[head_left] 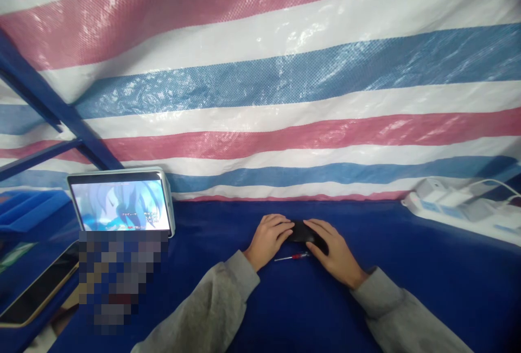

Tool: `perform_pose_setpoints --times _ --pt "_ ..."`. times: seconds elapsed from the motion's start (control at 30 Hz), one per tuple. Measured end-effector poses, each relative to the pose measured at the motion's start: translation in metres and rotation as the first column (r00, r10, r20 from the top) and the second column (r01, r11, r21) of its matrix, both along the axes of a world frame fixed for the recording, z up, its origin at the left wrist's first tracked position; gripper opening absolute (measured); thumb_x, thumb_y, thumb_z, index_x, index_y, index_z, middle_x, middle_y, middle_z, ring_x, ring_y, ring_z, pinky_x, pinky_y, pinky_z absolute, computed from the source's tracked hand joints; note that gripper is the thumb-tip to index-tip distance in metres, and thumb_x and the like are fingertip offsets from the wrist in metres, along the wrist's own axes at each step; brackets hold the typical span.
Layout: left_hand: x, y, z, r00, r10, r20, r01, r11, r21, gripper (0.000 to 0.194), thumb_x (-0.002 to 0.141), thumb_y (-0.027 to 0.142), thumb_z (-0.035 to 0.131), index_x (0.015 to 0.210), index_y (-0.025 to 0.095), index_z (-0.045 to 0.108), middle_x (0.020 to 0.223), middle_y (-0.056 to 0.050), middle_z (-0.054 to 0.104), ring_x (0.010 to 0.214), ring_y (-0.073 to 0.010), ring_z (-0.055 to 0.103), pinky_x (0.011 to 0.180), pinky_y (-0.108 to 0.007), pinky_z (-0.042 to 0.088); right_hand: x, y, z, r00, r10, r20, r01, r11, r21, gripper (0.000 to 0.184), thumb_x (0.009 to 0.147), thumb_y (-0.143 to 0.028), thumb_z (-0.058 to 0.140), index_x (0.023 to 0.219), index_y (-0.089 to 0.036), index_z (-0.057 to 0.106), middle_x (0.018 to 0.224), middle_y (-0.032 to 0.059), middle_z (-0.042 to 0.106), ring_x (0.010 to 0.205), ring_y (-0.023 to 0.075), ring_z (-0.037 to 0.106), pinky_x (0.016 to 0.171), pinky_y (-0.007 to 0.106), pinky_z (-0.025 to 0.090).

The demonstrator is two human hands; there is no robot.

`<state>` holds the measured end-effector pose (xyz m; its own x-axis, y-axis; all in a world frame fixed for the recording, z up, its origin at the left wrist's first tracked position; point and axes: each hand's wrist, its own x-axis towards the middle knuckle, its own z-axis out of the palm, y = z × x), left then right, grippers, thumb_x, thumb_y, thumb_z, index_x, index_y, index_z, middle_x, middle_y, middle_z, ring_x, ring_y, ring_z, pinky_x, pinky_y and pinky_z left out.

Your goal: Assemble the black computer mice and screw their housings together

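Note:
A small black object [300, 230] lies on the blue table [407, 288] near its middle. My left hand [268, 239] curls around its left end. My right hand [331, 250] rests over its right end with fingers wrapped on it. Both hands grip it together. I cannot make out what the black object is. A thin screwdriver [292, 257] with a red handle lies on the table just under my hands, touched by neither. Grey sleeves cover both forearms.
A tablet [122, 204] with a lit screen stands propped at the left. A phone [36, 290] lies flat at the far left. A white power strip [456, 206] with plugs sits at the right. A striped tarp [285, 98] hangs behind the table.

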<state>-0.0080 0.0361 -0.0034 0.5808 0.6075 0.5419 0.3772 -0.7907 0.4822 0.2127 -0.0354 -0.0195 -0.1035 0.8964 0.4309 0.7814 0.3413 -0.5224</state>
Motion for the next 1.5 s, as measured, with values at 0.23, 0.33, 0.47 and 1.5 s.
perform_pose_setpoints --times 0.23,0.33,0.47,1.5 --pt "-0.0009 -0.0002 0.0003 1.000 -0.005 0.017 0.005 1.000 0.000 0.025 0.102 0.034 0.054 0.110 0.021 0.073 0.107 -0.006 0.076 0.105 -0.0225 0.068 0.096 -0.042 0.051 0.0001 -0.0002 -0.0002 1.000 -0.001 -0.001 0.001 1.000 -0.002 0.046 0.092 -0.048 0.053 0.132 -0.025 0.059 0.130 0.0109 0.064 0.121 0.0276 0.060 0.105 0.048 0.049" --pt "-0.0015 -0.0013 0.0007 1.000 -0.004 0.026 0.004 1.000 0.010 0.022 0.101 0.031 0.056 0.109 0.021 0.073 0.108 -0.006 0.076 0.107 -0.0233 0.068 0.097 -0.043 0.050 0.0005 -0.0002 0.0000 1.000 -0.001 0.007 0.001 1.000 -0.008 0.045 0.092 -0.047 0.054 0.132 -0.025 0.059 0.130 0.0105 0.064 0.121 0.0274 0.060 0.105 0.048 0.048" --pt "-0.0019 -0.0033 0.0002 0.999 0.002 0.045 -0.003 1.000 0.025 0.021 0.101 0.029 0.056 0.106 0.022 0.075 0.105 -0.006 0.077 0.108 -0.0235 0.068 0.098 -0.044 0.050 0.0005 -0.0003 0.0000 1.000 -0.005 0.010 0.005 1.000 -0.007 0.045 0.092 -0.046 0.055 0.132 -0.025 0.059 0.130 0.0106 0.064 0.121 0.0275 0.060 0.104 0.048 0.050" --pt "-0.0009 -0.0038 0.0005 0.997 -0.024 0.076 0.022 0.999 0.034 0.016 0.099 0.025 0.058 0.098 0.019 0.073 0.102 -0.006 0.077 0.107 -0.0229 0.068 0.096 -0.041 0.051 0.0000 -0.0001 0.0001 0.999 0.005 -0.033 -0.006 0.999 -0.053 0.046 0.092 -0.046 0.054 0.132 -0.024 0.059 0.133 0.0108 0.062 0.123 0.0272 0.059 0.108 0.047 0.047"
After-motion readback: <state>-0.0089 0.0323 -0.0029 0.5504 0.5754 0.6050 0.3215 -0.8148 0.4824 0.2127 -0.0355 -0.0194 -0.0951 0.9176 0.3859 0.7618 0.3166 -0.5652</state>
